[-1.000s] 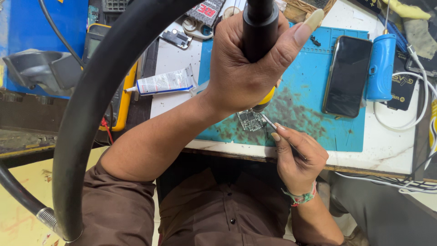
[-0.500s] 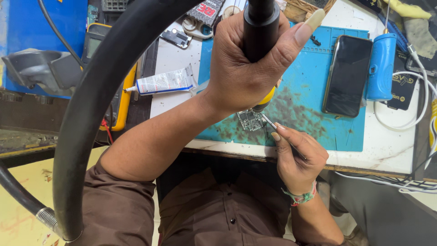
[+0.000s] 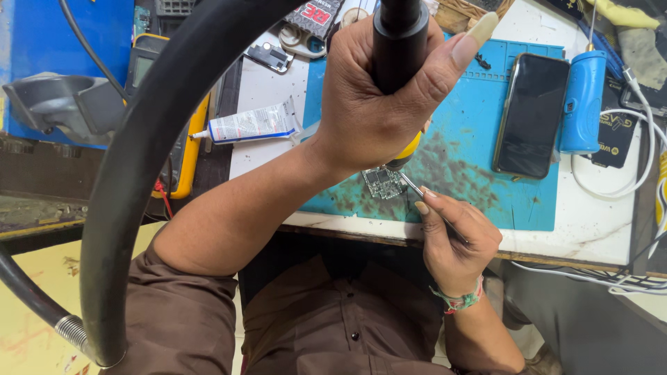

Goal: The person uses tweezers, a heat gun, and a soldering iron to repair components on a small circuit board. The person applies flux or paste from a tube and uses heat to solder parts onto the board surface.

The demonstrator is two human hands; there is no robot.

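Observation:
My left hand [image 3: 379, 104] is raised above the bench, wrapped round the black handle of a hot-air tool [image 3: 398, 42]. Its yellow-ringed nozzle points down at a small circuit board [image 3: 381, 184] lying on the blue work mat [image 3: 528, 201]. A thick black hose [image 3: 146, 146] curves from the handle down to the left. My right hand [image 3: 451, 239] rests at the mat's front edge and grips thin metal tweezers [image 3: 411, 186], whose tip touches the board's right side.
A black phone [image 3: 531, 114] lies face up on the mat's right part, with a blue cylindrical tool [image 3: 582, 101] and white cables [image 3: 625, 184] beside it. A white glue tube [image 3: 253, 125], a yellow meter [image 3: 184, 156] and a blue box [image 3: 42, 48] stand left.

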